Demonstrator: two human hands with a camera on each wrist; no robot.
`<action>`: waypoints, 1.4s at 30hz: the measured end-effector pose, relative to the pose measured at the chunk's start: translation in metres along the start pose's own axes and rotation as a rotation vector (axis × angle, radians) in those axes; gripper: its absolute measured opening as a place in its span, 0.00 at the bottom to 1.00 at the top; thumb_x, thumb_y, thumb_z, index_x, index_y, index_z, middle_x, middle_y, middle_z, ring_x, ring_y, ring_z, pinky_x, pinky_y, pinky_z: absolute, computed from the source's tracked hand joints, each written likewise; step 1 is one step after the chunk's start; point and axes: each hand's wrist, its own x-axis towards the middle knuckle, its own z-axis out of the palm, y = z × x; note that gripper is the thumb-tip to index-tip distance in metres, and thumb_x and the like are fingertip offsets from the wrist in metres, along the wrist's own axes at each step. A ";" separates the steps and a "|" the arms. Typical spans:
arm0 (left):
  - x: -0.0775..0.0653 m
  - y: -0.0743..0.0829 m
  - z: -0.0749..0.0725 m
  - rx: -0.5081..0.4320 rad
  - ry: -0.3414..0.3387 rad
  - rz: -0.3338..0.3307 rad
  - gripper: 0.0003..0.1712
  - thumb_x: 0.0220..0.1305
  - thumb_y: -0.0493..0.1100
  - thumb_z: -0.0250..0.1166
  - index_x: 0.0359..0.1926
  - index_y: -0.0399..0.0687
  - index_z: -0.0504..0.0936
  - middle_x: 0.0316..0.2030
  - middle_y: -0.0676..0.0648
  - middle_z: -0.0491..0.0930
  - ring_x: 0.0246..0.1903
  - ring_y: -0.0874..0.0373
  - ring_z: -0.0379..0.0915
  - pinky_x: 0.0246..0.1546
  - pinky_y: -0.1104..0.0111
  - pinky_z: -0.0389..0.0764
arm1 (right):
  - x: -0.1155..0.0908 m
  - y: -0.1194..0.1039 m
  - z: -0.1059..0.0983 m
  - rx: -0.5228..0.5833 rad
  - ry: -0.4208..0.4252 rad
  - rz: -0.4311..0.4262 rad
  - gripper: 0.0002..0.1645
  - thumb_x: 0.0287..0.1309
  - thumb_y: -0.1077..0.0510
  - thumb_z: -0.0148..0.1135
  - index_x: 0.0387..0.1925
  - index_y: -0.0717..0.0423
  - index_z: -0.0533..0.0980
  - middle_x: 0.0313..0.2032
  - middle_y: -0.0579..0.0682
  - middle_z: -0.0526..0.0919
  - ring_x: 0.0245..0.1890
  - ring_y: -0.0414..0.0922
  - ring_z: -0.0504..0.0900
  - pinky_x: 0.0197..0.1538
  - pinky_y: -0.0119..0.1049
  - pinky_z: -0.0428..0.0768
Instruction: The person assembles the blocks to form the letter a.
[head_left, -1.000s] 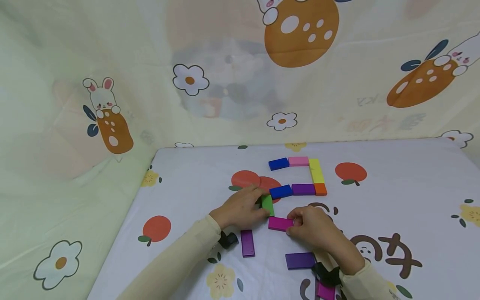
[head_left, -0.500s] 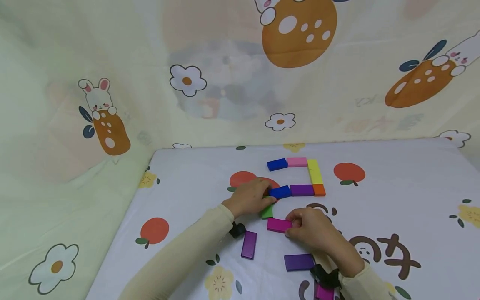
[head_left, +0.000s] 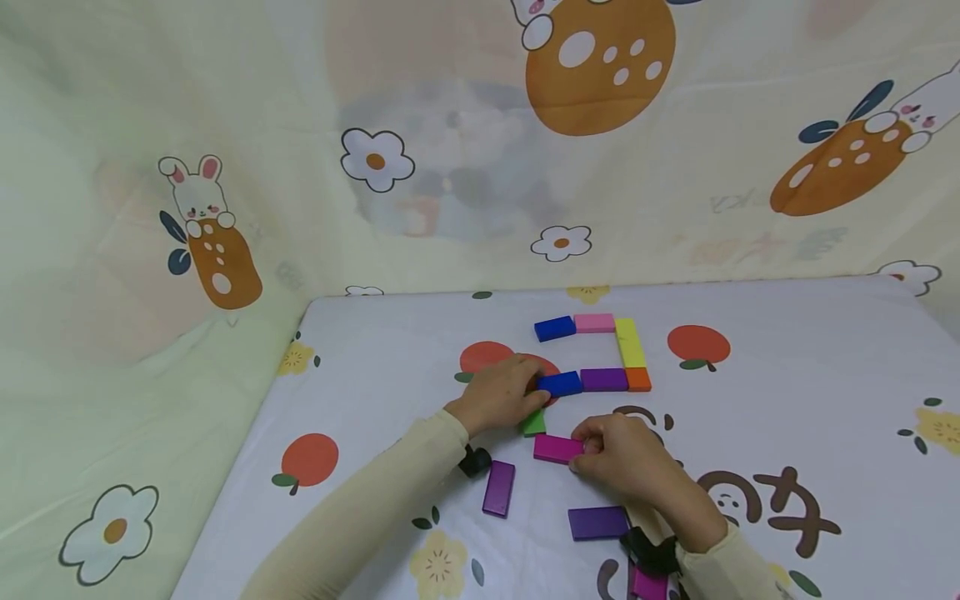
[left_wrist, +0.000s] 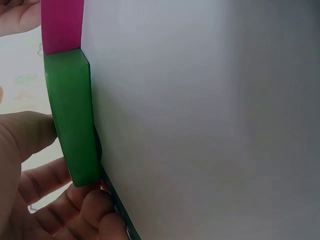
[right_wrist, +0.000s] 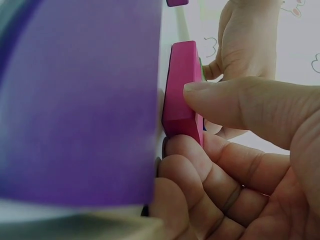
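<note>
In the head view my left hand (head_left: 501,393) has its thumb and fingers around the left end of a blue block (head_left: 560,384). Partly under that hand is a green block (left_wrist: 72,117), its near end against a magenta block (head_left: 558,449). In the left wrist view the thumb lies beside the green block and the fingers curl by its far end. My right hand (head_left: 626,457) pinches the magenta block's right end, thumb on one side and fingers on the other. From the blue block the row runs on through a purple block (head_left: 603,380) to an orange one (head_left: 639,380).
Farther back, a yellow block (head_left: 629,342), a pink block (head_left: 594,323) and another blue block (head_left: 555,329) continue the line. Loose on the printed cloth (head_left: 390,358) lie a purple block (head_left: 498,489), a violet block (head_left: 597,523) and a magenta block (head_left: 648,582) near my right wrist.
My left hand has shifted from the green block, back and to the right, onto the end of the blue block. The right hand keeps its hold on the magenta block.
</note>
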 end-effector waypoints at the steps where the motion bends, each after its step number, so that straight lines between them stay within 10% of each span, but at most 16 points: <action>1: 0.000 0.000 0.000 0.003 0.001 0.000 0.18 0.76 0.54 0.63 0.58 0.51 0.80 0.40 0.54 0.76 0.40 0.61 0.71 0.37 0.73 0.73 | 0.000 0.000 0.000 -0.002 0.000 0.000 0.13 0.53 0.60 0.77 0.41 0.56 0.86 0.21 0.45 0.76 0.23 0.43 0.72 0.27 0.34 0.68; 42: 0.000 -0.005 0.003 -0.058 -0.005 0.032 0.16 0.76 0.52 0.63 0.55 0.48 0.79 0.36 0.54 0.75 0.37 0.61 0.71 0.37 0.73 0.71 | 0.000 -0.001 0.000 -0.019 0.002 -0.007 0.12 0.53 0.59 0.76 0.40 0.55 0.87 0.22 0.45 0.76 0.26 0.43 0.72 0.30 0.37 0.69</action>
